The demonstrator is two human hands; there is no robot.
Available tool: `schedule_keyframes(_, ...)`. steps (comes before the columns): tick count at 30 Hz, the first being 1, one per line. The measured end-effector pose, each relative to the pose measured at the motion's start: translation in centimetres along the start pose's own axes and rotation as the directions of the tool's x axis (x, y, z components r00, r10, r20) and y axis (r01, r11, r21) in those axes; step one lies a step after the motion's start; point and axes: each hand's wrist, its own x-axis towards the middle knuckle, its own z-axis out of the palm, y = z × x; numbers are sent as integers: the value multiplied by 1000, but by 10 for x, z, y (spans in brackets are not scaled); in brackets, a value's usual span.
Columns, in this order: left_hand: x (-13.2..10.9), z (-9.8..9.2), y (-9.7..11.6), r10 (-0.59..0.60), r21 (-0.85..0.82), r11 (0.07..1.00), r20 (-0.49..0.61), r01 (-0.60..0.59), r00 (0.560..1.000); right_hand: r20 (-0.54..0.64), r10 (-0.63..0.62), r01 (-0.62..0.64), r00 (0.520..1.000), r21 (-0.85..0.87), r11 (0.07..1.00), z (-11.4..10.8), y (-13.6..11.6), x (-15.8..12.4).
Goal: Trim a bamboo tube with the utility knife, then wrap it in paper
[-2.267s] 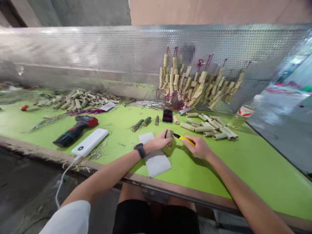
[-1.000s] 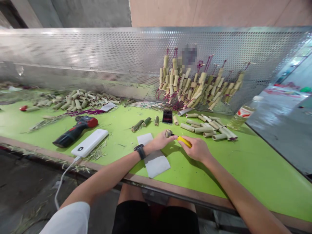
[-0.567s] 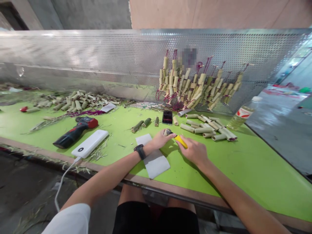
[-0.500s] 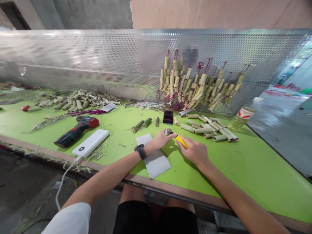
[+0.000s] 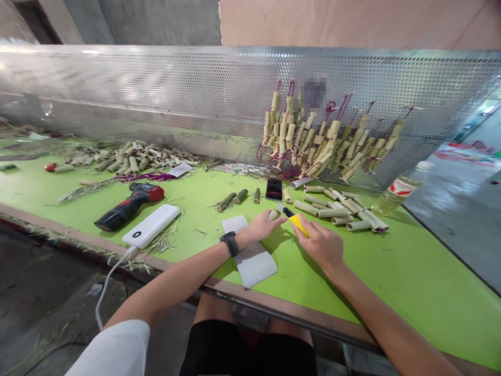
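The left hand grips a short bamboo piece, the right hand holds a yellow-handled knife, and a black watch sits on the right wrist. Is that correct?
Not quite: the head view shows the black watch on the left wrist. The left hand does grip a short bamboo piece, and the right hand holds a yellow-handled knife.

Your bright green bench (image 5: 391, 292) carries, toward its left, a black-and-red drill (image 5: 127, 210) and a white power bank (image 5: 154, 223) beside loose shavings (image 5: 166, 240), with a heap of bamboo pieces (image 5: 133, 164) farther back. Before you lies a white paper strip (image 5: 257, 267); beyond it lie three greenish tubes (image 5: 241, 196) and, to your right, pale tubes (image 5: 334, 213) near a bottle of yellowish liquid (image 5: 401, 189).
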Motion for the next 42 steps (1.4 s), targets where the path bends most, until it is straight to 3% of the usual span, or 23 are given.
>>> schedule_keyframes(6,-4,3,-3,31,-89,996,50,-27,998,-78,4,0,997,52,999,-2,20,8)
schedule_keyframes(11,-1,4,-4,9,-260,966,99,17,995,197,-40,-8,980,238,971,4,22,10)
schedule_keyframes(13,-2,3,-3,-18,-298,953,118,53,993,239,-56,-13,969,279,960,4,20,10)
schedule_keyframes(34,-16,-2,15,-80,-304,945,149,123,986,264,-61,-33,963,338,940,-4,15,10)
schedule_keyframes(42,-22,-6,21,26,-236,972,142,8,990,219,-59,-6,974,284,959,-1,13,9)
